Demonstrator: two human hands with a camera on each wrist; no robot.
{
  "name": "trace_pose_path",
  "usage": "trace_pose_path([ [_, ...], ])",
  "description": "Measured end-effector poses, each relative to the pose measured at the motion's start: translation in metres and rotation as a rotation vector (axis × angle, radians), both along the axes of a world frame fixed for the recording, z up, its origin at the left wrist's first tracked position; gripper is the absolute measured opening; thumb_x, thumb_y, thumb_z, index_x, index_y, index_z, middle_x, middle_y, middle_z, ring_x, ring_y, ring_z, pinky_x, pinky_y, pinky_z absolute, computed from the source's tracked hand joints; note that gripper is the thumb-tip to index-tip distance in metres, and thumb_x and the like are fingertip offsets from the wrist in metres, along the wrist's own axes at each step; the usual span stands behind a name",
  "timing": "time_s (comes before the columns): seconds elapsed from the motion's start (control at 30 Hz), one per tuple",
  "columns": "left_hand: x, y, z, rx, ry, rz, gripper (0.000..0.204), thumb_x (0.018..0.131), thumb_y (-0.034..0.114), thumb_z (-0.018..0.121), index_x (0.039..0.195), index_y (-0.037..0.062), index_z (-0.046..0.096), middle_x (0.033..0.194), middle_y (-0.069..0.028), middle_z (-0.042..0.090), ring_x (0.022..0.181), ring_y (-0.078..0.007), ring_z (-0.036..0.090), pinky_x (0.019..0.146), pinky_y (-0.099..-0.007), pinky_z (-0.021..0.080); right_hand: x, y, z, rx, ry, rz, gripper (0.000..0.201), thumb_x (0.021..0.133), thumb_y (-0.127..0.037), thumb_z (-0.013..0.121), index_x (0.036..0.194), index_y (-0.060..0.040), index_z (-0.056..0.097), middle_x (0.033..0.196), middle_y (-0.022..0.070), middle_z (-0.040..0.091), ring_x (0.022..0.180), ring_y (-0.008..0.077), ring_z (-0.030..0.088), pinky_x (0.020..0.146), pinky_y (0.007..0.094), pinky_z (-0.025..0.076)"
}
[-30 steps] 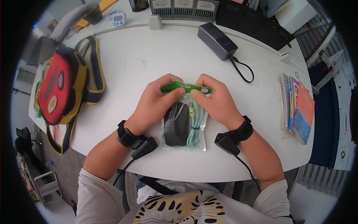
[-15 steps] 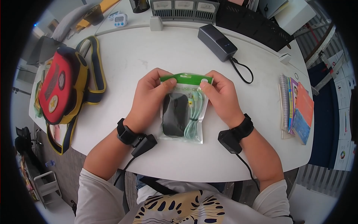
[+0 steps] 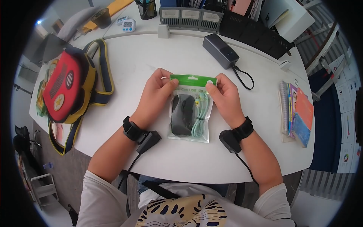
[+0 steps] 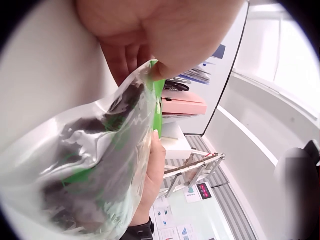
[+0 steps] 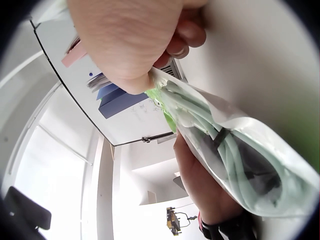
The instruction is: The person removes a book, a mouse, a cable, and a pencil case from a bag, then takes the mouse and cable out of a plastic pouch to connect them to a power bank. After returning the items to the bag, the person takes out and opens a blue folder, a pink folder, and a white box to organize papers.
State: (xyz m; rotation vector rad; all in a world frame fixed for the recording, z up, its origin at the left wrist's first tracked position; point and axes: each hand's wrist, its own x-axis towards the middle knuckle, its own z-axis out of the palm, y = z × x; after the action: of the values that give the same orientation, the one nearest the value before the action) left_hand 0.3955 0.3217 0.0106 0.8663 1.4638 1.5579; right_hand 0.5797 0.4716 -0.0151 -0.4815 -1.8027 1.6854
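Note:
A clear plastic pouch (image 3: 189, 137) with a green top strip is held by both hands above the white table in the head view. Inside it lie a dark rounded item (image 3: 182, 115) and a coiled pale green cable (image 3: 200, 115) with a dark tie. The left hand (image 3: 153, 96) pinches the pouch's upper left corner between thumb and curled fingers. At the upper right corner, the right hand (image 3: 227, 99) pinches the strip the same way. Both wrist views show the pouch (image 4: 110, 150) (image 5: 240, 155) hanging from the pinching thumbs and fingers.
A red bag (image 3: 64, 87) with blue and yellow straps lies at the left. Beyond the hands is a black power bank (image 3: 221, 50) with a looped cable. Notebooks (image 3: 298, 113) lie at the right edge; a grey organizer (image 3: 191, 18) and timer (image 3: 129, 25) stand at the back.
The pouch has come up and now faces the head camera flatter, its green strip and print more visible. Both hands have moved slightly away from the body and then a little right; the head view has shifted.

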Motion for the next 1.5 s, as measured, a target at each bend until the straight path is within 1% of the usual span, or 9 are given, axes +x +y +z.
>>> trace_pose_path([
  [0.23,-0.006,0.002,-0.005,-0.051,-0.008,-0.016,0.011,0.109,0.018,0.06,0.113,0.007,0.058,0.087,0.0072,0.058,0.077,-0.0014,0.048,0.069,-0.0201,0.04,0.0,0.004,-0.008,0.008,0.017,-0.027,0.017,0.104,-0.01,0.064,0.092,-0.0054,0.054,0.079,-0.0059,0.054,0.072,0.0013,0.044,0.062,0.0219,0.039],
  [0.47,0.0,-0.001,-0.009,0.027,0.005,0.002,0.012,0.111,0.017,0.058,0.115,0.0057,0.058,0.089,0.0068,0.059,0.078,-0.0002,0.049,0.069,-0.0189,0.039,0.0,0.001,-0.009,0.077,-0.008,-0.032,0.018,0.104,-0.011,0.065,0.091,-0.0053,0.053,0.076,-0.0064,0.052,0.07,0.0018,0.043,0.061,0.0223,0.038],
  [0.77,-0.001,-0.002,0.0,-0.02,-0.006,-0.015,0.007,0.107,0.011,0.059,0.112,0.0068,0.061,0.092,0.0055,0.063,0.076,-0.0004,0.047,0.067,-0.0199,0.038,0.0,0.0,-0.009,0.101,0.014,-0.045,0.017,0.105,-0.01,0.064,0.093,-0.005,0.053,0.077,-0.0061,0.052,0.07,0.0018,0.043,0.061,0.0224,0.039],
  [1.0,-0.003,-0.002,-0.002,0.05,-0.076,-0.059,0.009,0.108,0.012,0.06,0.112,0.0043,0.062,0.1,0.0016,0.069,0.089,-0.0031,0.06,0.079,-0.0204,0.047,0.0,-0.001,-0.006,0.05,0.061,-0.038,0.017,0.104,-0.011,0.065,0.094,-0.0051,0.054,0.077,-0.0063,0.052,0.068,0.0017,0.044,0.061,0.0222,0.04],
  [1.27,0.004,-0.006,0.001,0.051,-0.101,-0.07,0.015,0.109,0.016,0.061,0.112,0.0025,0.065,0.099,0.0013,0.068,0.092,-0.0049,0.06,0.084,-0.0236,0.049,0.005,-0.003,0.012,0.282,-0.225,0.115,0.029,0.103,-0.021,0.067,0.083,-0.0028,0.056,0.068,-0.0012,0.052,0.066,0.0066,0.044,0.059,0.0284,0.039],
  [1.33,-0.002,-0.003,-0.008,0.062,0.164,-0.108,0.018,0.11,0.019,0.06,0.11,0.0022,0.066,0.098,0.0015,0.067,0.092,-0.0047,0.058,0.083,-0.0237,0.049,0.004,-0.003,0.008,0.319,-0.203,0.12,0.029,0.103,-0.021,0.067,0.084,-0.0019,0.056,0.067,0.0002,0.051,0.065,0.0076,0.044,0.059,0.0291,0.039],
  [1.4,-0.004,-0.005,-0.008,0.027,0.195,-0.089,0.02,0.111,0.021,0.06,0.111,0.0014,0.066,0.098,0.0014,0.067,0.092,-0.0045,0.058,0.084,-0.0236,0.048,0.004,-0.003,0.009,0.266,-0.234,0.106,0.029,0.103,-0.02,0.068,0.084,-0.0018,0.056,0.067,0.0,0.05,0.065,0.0077,0.043,0.059,0.0293,0.039],
  [1.47,-0.003,-0.008,0.005,-0.021,0.373,-0.071,0.02,0.11,0.02,0.061,0.111,0.0004,0.067,0.098,0.0026,0.067,0.093,-0.0046,0.058,0.082,-0.0247,0.049,0.004,-0.005,0.017,0.254,-0.247,0.117,0.023,0.101,-0.019,0.07,0.089,-0.0004,0.063,0.068,0.0016,0.054,0.065,0.0089,0.046,0.061,0.0296,0.042],
  [1.5,-0.005,-0.014,0.015,-0.086,0.384,-0.151,0.02,0.108,0.016,0.064,0.12,0.0003,0.065,0.098,-0.0008,0.068,0.094,-0.008,0.061,0.083,-0.0272,0.052,0.004,-0.008,0.02,0.299,-0.262,0.159,0.02,0.1,-0.019,0.07,0.093,-0.0001,0.066,0.07,0.0025,0.058,0.066,0.0095,0.049,0.062,0.0297,0.044],
])
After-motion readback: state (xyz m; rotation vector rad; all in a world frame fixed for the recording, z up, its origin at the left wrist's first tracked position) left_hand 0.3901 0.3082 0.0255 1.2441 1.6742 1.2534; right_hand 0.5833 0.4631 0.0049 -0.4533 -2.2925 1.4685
